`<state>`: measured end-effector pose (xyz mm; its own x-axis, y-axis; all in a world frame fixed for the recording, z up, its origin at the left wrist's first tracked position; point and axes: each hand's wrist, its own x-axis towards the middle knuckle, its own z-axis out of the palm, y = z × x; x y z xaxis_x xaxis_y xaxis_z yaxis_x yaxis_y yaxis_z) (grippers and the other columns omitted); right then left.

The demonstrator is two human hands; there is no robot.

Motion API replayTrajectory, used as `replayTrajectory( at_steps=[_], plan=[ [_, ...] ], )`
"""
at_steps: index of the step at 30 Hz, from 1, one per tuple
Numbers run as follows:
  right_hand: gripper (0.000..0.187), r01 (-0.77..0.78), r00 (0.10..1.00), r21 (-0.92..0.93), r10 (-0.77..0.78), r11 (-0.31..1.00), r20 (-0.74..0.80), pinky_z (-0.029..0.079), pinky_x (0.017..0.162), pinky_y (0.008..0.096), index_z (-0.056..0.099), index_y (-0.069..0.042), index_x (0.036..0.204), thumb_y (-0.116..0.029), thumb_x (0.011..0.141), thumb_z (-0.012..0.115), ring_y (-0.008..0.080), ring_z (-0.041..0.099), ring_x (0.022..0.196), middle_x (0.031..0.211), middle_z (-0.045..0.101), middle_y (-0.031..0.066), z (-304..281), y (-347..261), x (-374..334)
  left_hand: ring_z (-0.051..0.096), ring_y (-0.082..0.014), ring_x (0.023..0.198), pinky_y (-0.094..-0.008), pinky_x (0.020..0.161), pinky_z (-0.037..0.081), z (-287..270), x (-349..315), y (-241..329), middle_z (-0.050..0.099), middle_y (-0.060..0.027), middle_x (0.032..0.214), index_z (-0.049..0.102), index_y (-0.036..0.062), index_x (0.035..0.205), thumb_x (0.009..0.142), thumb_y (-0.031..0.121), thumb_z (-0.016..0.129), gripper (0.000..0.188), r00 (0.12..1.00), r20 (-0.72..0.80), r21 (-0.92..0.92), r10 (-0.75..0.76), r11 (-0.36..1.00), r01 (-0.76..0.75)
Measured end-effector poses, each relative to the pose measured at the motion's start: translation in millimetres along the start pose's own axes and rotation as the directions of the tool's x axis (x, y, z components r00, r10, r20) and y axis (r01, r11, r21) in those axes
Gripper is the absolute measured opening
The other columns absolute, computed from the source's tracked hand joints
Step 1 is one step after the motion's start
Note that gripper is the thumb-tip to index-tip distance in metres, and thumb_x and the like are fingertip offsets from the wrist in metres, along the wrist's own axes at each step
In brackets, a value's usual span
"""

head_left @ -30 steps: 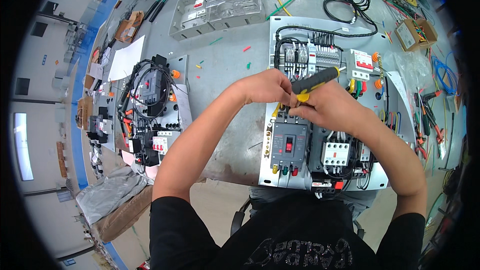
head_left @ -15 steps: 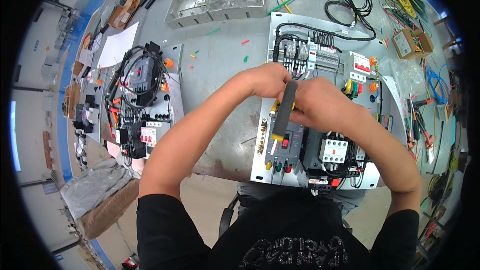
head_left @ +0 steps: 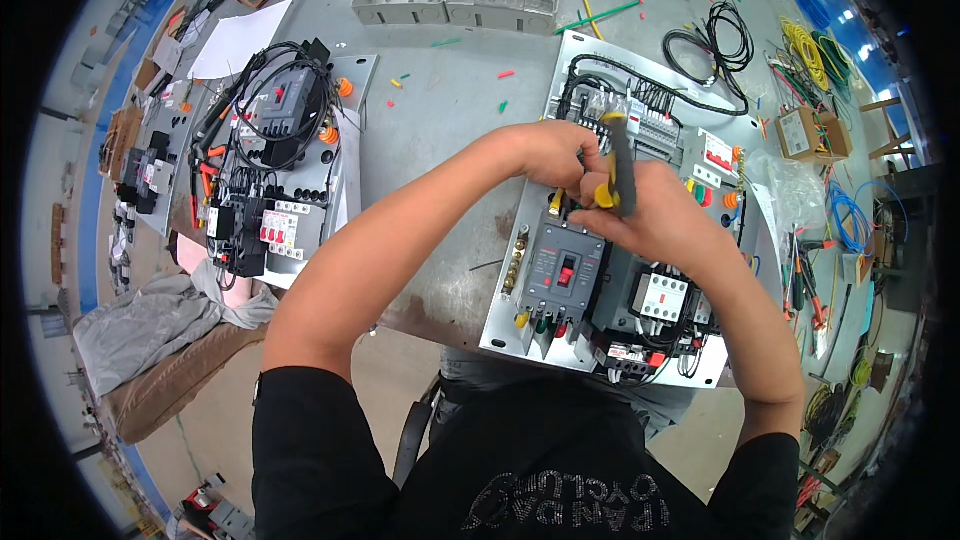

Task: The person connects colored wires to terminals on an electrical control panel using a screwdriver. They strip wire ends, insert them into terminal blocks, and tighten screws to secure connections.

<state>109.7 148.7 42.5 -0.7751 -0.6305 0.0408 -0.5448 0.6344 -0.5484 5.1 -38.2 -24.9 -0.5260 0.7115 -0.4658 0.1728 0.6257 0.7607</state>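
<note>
Honestly, slipping worries me most: my right fingers (head_left: 604, 227) grip the tool (head_left: 624, 168), its handle standing up at a tilt, while its working end is hidden by my own hands, so a twist off line could skid it across the breaker (head_left: 566, 268) just below or nick a wire nearby. My left fingers (head_left: 571, 169) are bent in close beside it, above the breaker's top end; I cannot tell whether they pinch anything, and being that near they could get jabbed. Too hard a push might also shift the panel (head_left: 498, 328), since neither hand seems to brace it and its near edge lies close to my lap. The breaker sits on the panel's left part, a boxy block of matte grey plastic with a squarish red switch, and yellow, green and red caps along its near end. The panel itself is flat, pale sheet metal with slotted corners, lying on the scuffed grey surface (head_left: 437, 275). To the breaker's right is a contactor (head_left: 662, 297), white-faced and blocky, with round terminal holes; past it, ribbed orange insulators (head_left: 732, 200). Soft grey and yellow mark the tool's rounded handle, and beyond the panel's right edge lies a crumpled, clear bag (head_left: 790, 184).
</note>
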Motion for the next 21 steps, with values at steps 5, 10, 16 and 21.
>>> replayTrajectory(
  at_steps=[5,10,16,21],
  plan=[
    [0.021,0.037,0.999,-0.008,-0.037,0.999,-0.024,0.058,0.075,0.0487,0.073,-0.008,0.101,-0.018,0.086,0.084,0.0399,0.071,0.081,0.087,0.069,0.0135,1,6,0,0.075,-0.0250,0.106,-0.0384,0.089,0.059,0,4,1,0.079,-0.0111,0.110,0.075,0.0082,0.113,0.072,0.021,0.093,0.047,1.000,0.021,-0.003,-0.019,1.000,0.019],
    [0.018,0.020,1.000,0.288,-0.024,0.958,0.012,0.057,0.076,0.0459,0.071,-0.006,0.097,-0.014,0.086,0.083,0.0365,0.071,0.082,0.088,0.071,0.0120,3,10,0,0.075,-0.0250,0.106,-0.0384,0.089,0.058,-4,-3,6,0.080,-0.0110,0.111,0.075,0.0082,0.113,0.075,0.016,0.090,0.042,0.999,0.024,0.027,-0.031,0.999,0.031],
    [0.025,0.117,0.993,-0.005,-0.117,0.993,-0.033,0.057,0.072,0.0477,0.069,-0.006,0.095,-0.022,0.086,0.086,0.0384,0.070,0.079,0.085,0.068,0.0132,5,11,4,0.074,-0.0243,0.104,-0.0387,0.087,0.058,-1,6,-4,0.079,-0.0107,0.110,0.076,0.0084,0.110,0.075,0.014,0.089,0.038,0.999,-0.010,0.056,0.036,0.998,-0.036],
    [0.025,0.077,0.997,-0.034,-0.078,0.996,-0.004,0.057,0.072,0.0452,0.071,-0.007,0.097,-0.025,0.088,0.086,0.0346,0.071,0.080,0.087,0.069,0.0108,1,11,4,0.074,-0.0227,0.102,-0.0375,0.084,0.058,-1,2,1,0.079,-0.0094,0.107,0.076,0.0083,0.109,0.074,0.016,0.091,0.039,1.000,0.026,-0.010,-0.014,1.000,0.015]
  ],
)
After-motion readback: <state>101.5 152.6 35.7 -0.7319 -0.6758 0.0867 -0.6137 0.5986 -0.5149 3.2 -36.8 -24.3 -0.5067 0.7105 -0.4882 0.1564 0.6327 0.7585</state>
